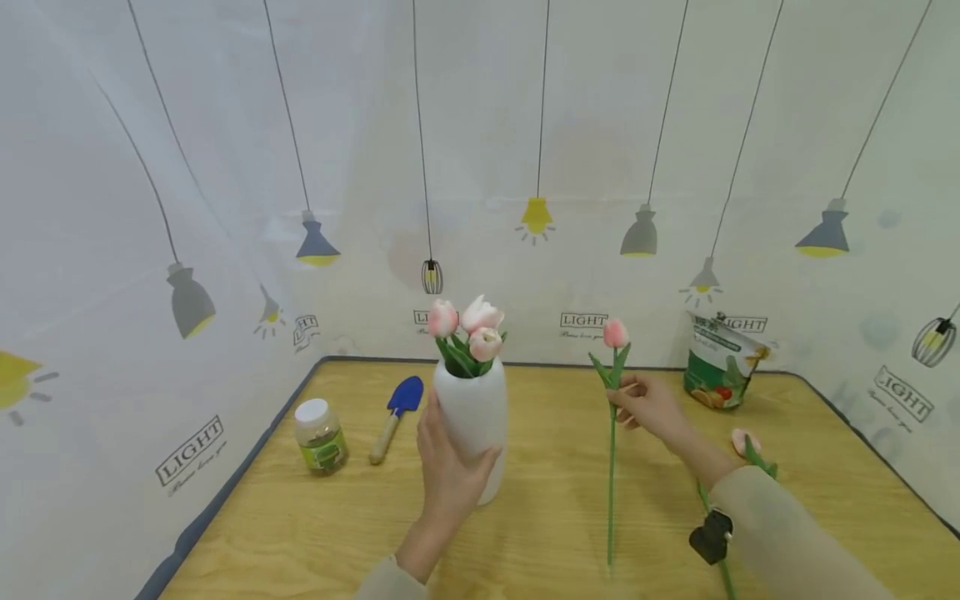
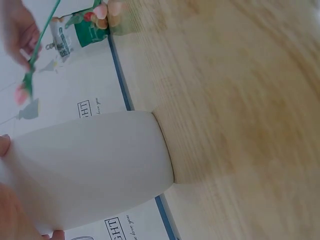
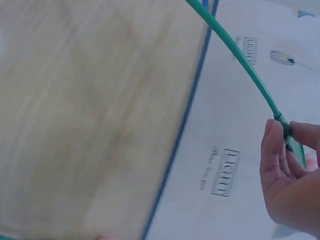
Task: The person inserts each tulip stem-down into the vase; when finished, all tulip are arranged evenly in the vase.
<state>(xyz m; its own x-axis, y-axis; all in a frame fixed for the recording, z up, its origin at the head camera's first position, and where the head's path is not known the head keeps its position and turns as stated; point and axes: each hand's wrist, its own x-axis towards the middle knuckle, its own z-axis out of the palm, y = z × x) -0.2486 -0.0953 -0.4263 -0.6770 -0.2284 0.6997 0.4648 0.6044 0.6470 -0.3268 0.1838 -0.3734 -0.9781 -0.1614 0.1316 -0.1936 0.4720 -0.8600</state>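
Beige sleeves (image 1: 795, 533) reaching forward: white vase (image 1: 483, 417) clasped on one side, pink tulip (image 1: 612, 450) pinched on the other

Head view: the right forearm slants inward from the lower right corner, a black device (image 1: 711, 537) at its wrist, and the right hand (image 1: 651, 408) bends toward the stem. Its grip pinches the tulip just below the leaves, between thumb and fingers, bloom up and stem hanging nearly straight; whether the stem's end touches the counter (image 1: 322, 533) I cannot tell. The left forearm rises from the bottom edge, and the left hand (image 1: 448, 479) wraps its grip round the near left side of the vase, thumb across the front. The vase stands upright with three pale pink blooms (image 1: 483, 321) at its mouth. A second tulip (image 1: 753, 454) lies partly beneath the right forearm. Left of the vase are a blue trowel (image 1: 386, 436) and a white-lidded jar (image 1: 320, 437); a green and white bag (image 1: 716, 367) stands at the back right.

Left wrist view: digits show at both edges of the vase, whose base sits on the wood. Beyond, the right hand holds the tulip, slightly blurred.

Right wrist view: thumb and fingertips (image 3: 272, 132) meet at the stem, which slants away to the upper left, slightly bowed.
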